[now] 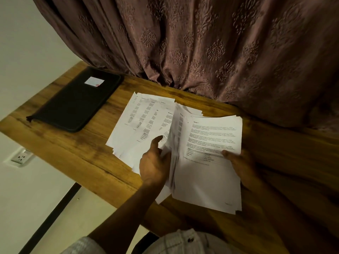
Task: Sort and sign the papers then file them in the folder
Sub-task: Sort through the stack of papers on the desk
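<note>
Right hand (238, 165) pinches the paper stack (207, 178) by one edge; left hand (156, 162) grips its fanned pages, folder (73, 103) beyond the left hand.

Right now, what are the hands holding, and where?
The papers: right hand pinches the stack's right edge; left hand grips the fanned left edges.

Brown patterned curtain (201, 43) hangs behind the wooden table (73, 153), folds brushing its far edge; 1 white wall socket (21, 158) down at the left.
</note>
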